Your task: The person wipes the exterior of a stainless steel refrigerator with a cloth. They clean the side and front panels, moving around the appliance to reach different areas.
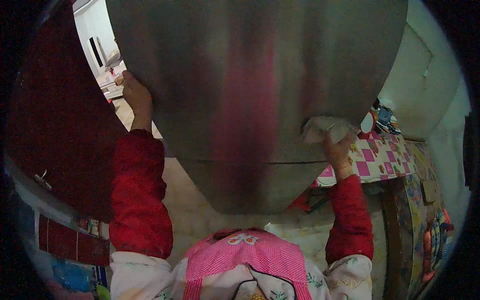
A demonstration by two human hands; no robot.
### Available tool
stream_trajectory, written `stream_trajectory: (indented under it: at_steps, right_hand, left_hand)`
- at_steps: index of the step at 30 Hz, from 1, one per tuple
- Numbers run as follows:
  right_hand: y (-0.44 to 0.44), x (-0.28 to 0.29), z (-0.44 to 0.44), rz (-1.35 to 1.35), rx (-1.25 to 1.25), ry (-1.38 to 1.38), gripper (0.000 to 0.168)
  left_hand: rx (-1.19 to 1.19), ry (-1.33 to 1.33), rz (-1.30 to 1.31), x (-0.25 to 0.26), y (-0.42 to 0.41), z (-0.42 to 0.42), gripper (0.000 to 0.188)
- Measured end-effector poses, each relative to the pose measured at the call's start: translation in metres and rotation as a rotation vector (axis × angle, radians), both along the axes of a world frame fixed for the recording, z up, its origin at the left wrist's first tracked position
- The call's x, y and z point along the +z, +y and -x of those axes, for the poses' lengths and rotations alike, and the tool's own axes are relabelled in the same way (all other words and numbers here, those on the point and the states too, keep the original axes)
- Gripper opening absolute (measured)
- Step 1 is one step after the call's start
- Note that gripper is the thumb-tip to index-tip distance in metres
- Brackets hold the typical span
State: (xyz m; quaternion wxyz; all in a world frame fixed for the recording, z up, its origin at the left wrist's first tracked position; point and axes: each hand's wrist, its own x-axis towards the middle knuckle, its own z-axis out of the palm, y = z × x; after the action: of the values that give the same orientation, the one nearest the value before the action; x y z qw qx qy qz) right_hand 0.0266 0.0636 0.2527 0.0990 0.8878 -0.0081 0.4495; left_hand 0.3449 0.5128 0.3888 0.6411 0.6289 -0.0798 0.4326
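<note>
A large, smooth grey appliance door (240,93), likely a refrigerator's, fills the upper middle and dimly reflects something pink. A dark horizontal seam crosses its lower part. At its left edge, my left hand (138,95) is raised with the fingers around the edge; the fingertips are partly hidden. My right hand (339,150) presses a pale crumpled cloth (325,128) against the door's lower right side. Red sleeves cover both forearms.
On the right, a table with a pink checked tablecloth (382,157) bears a round red-rimmed mirror (367,123) and a pile of items. A dark red door (60,123) with a metal handle (43,180) stands at left. Low dark red cabinets (71,240) are at lower left.
</note>
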Motion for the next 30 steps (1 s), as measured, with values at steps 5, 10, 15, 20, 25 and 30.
stream_trajectory:
  at_steps: [5,10,15,20,25,30]
  right_hand:
    - [-0.011,0.148,-0.008,0.157,-0.073,-0.619,0.042]
    - [0.066,0.168,-0.045,0.060,-0.079,-0.655,0.047]
    - [0.144,0.048,-0.057,0.009,-0.077,0.187,0.044]
    - [0.119,-0.054,-0.054,0.218,0.378,0.563,0.035]
    - [0.084,0.027,-0.030,0.202,0.165,0.295,0.033]
    - [0.090,0.148,-0.052,0.131,-0.048,-0.384,0.058]
  left_hand:
    - [0.161,-0.019,-0.258,0.009,0.000,0.010,0.066]
    - [0.152,0.011,-0.187,0.011,0.016,0.005,0.070]
    - [0.047,0.029,-0.093,0.022,-0.002,0.024,0.070]
    - [0.024,-0.038,-0.050,0.017,0.006,0.016,0.070]
    - [0.046,0.012,-0.108,0.016,0.000,0.018,0.069]
    - [0.053,0.110,-0.088,0.019,0.005,0.030,0.068]
